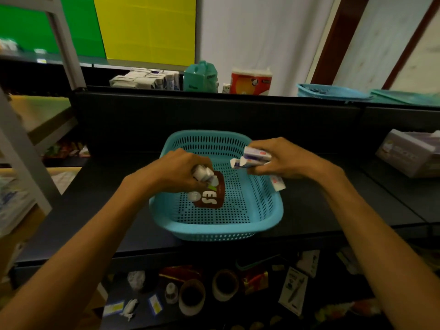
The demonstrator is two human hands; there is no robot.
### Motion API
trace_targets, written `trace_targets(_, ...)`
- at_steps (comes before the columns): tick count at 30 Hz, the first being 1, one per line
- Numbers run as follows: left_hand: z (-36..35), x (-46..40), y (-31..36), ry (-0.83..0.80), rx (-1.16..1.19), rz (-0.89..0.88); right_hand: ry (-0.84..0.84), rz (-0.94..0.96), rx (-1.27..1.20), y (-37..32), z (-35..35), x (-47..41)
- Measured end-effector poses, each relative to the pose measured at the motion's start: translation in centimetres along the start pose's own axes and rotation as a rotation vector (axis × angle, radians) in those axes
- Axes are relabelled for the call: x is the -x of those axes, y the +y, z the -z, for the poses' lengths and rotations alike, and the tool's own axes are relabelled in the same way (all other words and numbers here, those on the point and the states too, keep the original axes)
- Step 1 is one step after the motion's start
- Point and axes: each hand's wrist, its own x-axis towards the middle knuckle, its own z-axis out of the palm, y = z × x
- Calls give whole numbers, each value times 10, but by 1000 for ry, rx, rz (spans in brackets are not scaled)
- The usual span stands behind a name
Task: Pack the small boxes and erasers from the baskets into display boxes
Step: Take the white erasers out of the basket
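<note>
Emptying the basket: both hands work inside the turquoise basket [215, 228] on the dark table [100, 210], gathering the last small items for the display boxes.
Left hand: the left hand [177, 171] has its fingers curled round a few small white pieces [202, 173], probably erasers.
Right hand: the right hand [279, 159] pinches a stack of small white-and-purple boxes [253, 158].
Still in basket: one small box [278, 182] leans on the right wall, a white eraser [194, 196] lies by a brown packet [212, 197].
Destination: a grey display box [409, 156] stands well apart, at the right edge.
Doing it well: full hands look likely to spill; carrying these over first seems wiser than grabbing more.
Caution: the brown packet likely does not belong; better left behind.
</note>
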Motion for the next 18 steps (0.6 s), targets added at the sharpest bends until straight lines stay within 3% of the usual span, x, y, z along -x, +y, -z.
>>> trace_targets(7, 12, -7, 42, 78, -16, -133, 158, -62, 37, 34, 32, 54)
trace_targets(18, -35, -78, 177, 95, -97, -290, 188, -266, 6, 147, 50, 174)
